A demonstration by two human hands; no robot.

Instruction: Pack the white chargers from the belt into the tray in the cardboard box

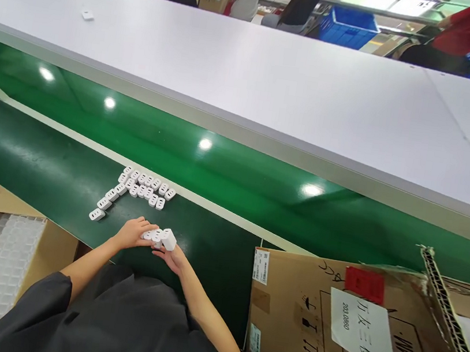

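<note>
My left hand (134,234) is closed on a short row of white charger adapters (157,237), just above the dark green work surface (215,255). Close beside it my right hand (172,259) has its fingers under another white charger adapter (169,239), tilted at the right end of that row. My fingers partly hide the held pieces. Farther off on the green surface, several more charger adapters (141,191) stand in two rows, with a slanting line of them running toward me on the left. Dark slots show on their upward faces.
An opened carton with clear plastic trays (2,260) is at lower left. A large labelled cardboard box (285,317) stands at right. Beyond the green belt (159,124) runs a white shelf (233,65) bearing a small white piece (87,15). People and blue crates (347,27) are behind.
</note>
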